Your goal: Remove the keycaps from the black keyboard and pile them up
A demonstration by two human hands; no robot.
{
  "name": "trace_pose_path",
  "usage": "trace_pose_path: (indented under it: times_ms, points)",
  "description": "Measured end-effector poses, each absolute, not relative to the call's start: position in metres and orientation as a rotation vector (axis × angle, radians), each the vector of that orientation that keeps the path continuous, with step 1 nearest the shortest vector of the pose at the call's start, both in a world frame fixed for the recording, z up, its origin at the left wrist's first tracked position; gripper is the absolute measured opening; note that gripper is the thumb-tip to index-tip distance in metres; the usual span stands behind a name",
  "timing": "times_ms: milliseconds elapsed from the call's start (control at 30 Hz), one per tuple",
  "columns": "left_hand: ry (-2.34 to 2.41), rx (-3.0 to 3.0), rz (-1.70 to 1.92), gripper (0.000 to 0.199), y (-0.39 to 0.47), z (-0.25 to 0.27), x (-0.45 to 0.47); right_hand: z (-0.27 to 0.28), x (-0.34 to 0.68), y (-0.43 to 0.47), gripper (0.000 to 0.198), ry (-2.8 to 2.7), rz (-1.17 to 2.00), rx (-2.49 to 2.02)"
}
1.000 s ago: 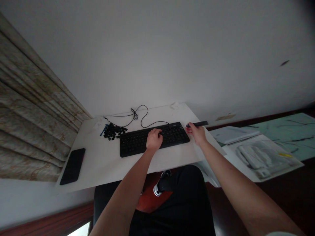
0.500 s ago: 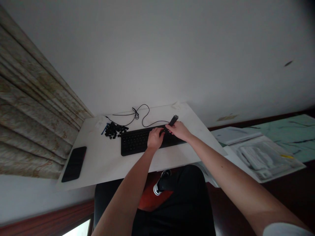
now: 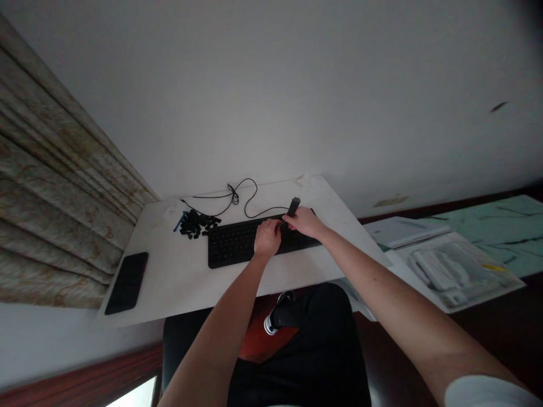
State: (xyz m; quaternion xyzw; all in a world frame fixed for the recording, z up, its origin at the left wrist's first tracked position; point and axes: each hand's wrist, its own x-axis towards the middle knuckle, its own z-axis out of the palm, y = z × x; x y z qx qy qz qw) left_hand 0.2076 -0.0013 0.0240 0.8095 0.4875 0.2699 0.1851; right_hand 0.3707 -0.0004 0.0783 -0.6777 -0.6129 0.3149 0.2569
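Note:
A black keyboard lies across the white desk, with both my hands over its right half. My right hand is closed round a black keycap puller. Its dark, brush-like end points up and away from me, and a thin wire end reaches down toward my left fingers. Over the middle of the keyboard, my left hand has its fingers curled together at that wire end. Whatever its fingertips pinch is too small to tell. A heap of loose black keycaps sits left of the keyboard's far corner.
A black phone lies at the desk's left edge. A thin black cable is looped behind the keyboard. Beside the heap is a small blue item. Flat packages rest lower, to the right of the desk.
The keycap puller has tipped a little to the left and more upright, and my right hand has shifted slightly left with it. My left hand stays almost in place.

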Motion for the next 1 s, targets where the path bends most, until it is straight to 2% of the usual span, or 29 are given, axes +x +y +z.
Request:
trace_pose_path:
  times_ms: [367,433,600,767,1000]
  points:
    - [1.376,2.328,0.683,0.023,-0.002,0.026,0.208,0.076,0.373,0.01,0.017,-1.203,1.254,-1.742]
    - [1.383,2.347,0.66,0.023,-0.002,0.027,0.208,0.077,0.371,0.011,0.02,-1.305,1.214,-1.741]
    - [1.409,2.402,0.585,0.021,-0.003,0.029,0.21,0.077,0.367,0.002,0.027,-1.669,0.884,-1.756]
    - [1.404,2.404,0.592,0.022,-0.003,0.028,0.211,0.07,0.372,-0.007,0.024,-1.346,1.096,-1.633]
    - [1.399,2.409,0.556,0.021,-0.002,0.029,0.212,0.075,0.37,-0.006,0.023,-1.655,0.877,-1.716]
